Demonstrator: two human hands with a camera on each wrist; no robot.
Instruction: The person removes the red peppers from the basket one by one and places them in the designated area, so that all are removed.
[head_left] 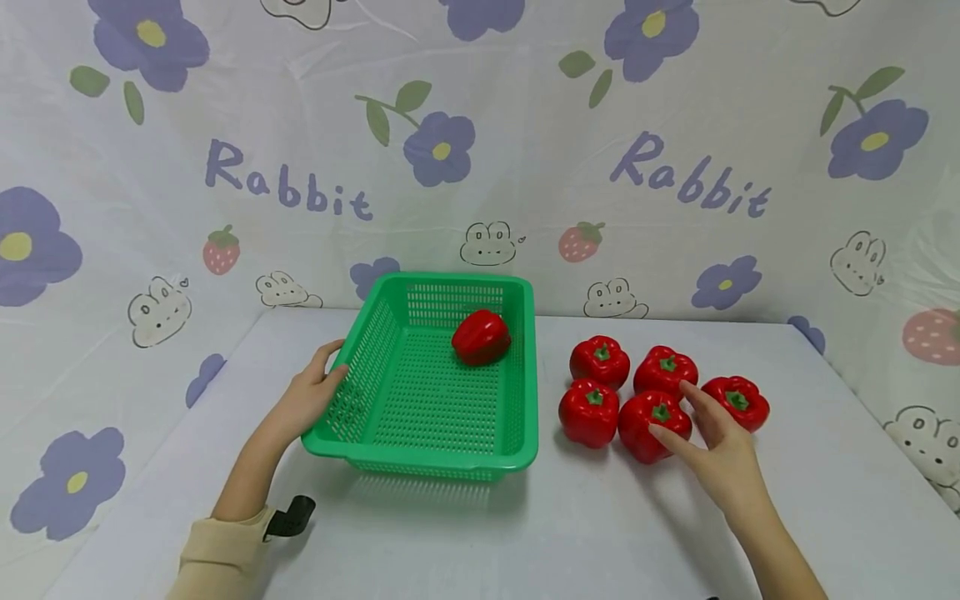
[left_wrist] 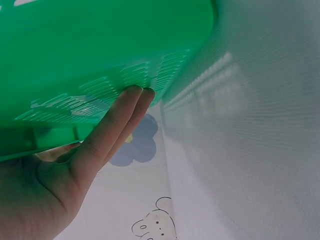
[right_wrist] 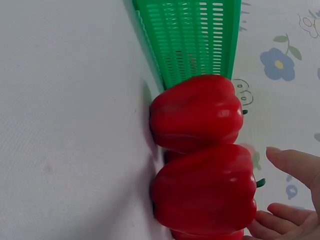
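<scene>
A green slotted plastic basket [head_left: 435,462] stands on the white table, one red bell pepper [head_left: 482,337] lying on its side within. My left hand [head_left: 309,402] is at the basket's left side; in the left wrist view, straight fingers [left_wrist: 117,122] touch the outside of its slotted wall. Several red bell peppers sit to the basket's right, green stems upward. Over the nearest right one, a bell pepper [head_left: 654,427], my right hand [head_left: 723,458] hovers with thumb and fingers spread. The right wrist view shows the thumb apart from that bell pepper [right_wrist: 205,187]; finger contact is unclear.
Behind the front pair stand two more bell peppers [head_left: 600,362], [head_left: 666,371], and another bell pepper [head_left: 737,403] lies to the right of my hand. A patterned cloth backdrop [head_left: 525,167] rises behind the table [head_left: 570,533]. A black object [head_left: 292,517] is at my left sleeve.
</scene>
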